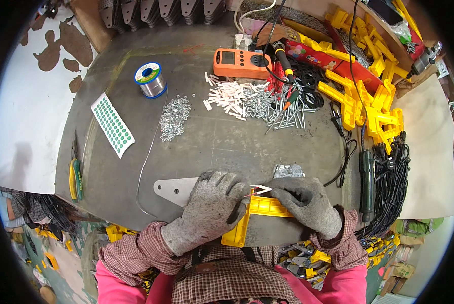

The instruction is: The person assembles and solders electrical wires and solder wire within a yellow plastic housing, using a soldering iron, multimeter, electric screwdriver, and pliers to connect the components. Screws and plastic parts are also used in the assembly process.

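Note:
Both my hands wear grey work gloves and meet over the bench's near edge. My left hand (207, 205) is closed, its fingertips at a thin red wire (252, 194). Close by, my right hand (306, 200) pinches the end of a white sleeve (262, 190) on the wiring. Two white pieces form a narrow V between the hands. Below them lies a yellow plastic bracket (267, 205), one leg pointing toward me; the gloves partly cover it. A flat metal plate with holes (172, 190) sticks out from under my left hand.
Beyond my hands are metal nuts (174, 119), white sleeves (229, 96), screws (282, 109) and an orange meter (242, 63). Solder spool (151, 81), sticker sheet (113, 125) and pliers (75, 175) sit left. Yellow parts (371, 109), black cables (389, 187) and an electric screwdriver (366, 185) line the right.

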### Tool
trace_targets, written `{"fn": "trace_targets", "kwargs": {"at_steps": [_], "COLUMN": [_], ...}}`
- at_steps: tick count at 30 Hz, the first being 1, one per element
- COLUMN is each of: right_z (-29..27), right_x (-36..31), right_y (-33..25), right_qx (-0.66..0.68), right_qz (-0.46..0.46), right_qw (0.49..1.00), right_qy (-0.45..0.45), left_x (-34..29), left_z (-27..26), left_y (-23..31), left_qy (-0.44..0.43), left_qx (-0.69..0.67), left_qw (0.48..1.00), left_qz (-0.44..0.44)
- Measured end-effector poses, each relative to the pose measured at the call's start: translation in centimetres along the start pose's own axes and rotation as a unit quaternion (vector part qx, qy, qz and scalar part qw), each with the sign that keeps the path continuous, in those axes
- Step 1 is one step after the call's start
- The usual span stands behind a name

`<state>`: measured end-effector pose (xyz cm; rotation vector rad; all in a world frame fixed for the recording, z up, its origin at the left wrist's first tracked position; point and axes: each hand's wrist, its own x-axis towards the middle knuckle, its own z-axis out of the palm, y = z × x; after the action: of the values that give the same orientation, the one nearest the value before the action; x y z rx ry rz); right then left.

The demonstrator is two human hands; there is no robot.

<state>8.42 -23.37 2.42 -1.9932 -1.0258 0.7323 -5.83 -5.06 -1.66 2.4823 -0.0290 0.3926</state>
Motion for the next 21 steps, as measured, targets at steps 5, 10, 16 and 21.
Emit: {"fn": "trace_targets", "kwargs": {"at_steps": [5, 10, 16, 21], "right_z": [-0.4, 0.4, 0.1, 1.1], "right_x": [0.1, -0.1, 0.6, 3.0], "right_y": [0.4, -0.3, -0.4, 0.4], "right_qx": [-0.145, -0.317, -0.326, -0.297], "right_qz": [-0.186, -0.163, -0.169, -0.088], "right_qw": [0.970, 0.934, 0.930, 0.948], "right_qy": [0.054, 0.005, 0.016, 0.074], "left_x": [-0.1, 0.4, 0.0, -1.5], "left_z": [-0.2, -0.3, -0.9, -0.6], "left_y": [0.1, 0.3, 0.7, 1.1], "left_qy": [-0.002, -0.003, 0.016, -0.015], "left_qx": [-0.004, -0.004, 0.054, 0.130], "left_qw": [1.000, 1.000, 0.998, 0.981], "left_qz": [0.011, -0.002, 0.034, 0.145]}}
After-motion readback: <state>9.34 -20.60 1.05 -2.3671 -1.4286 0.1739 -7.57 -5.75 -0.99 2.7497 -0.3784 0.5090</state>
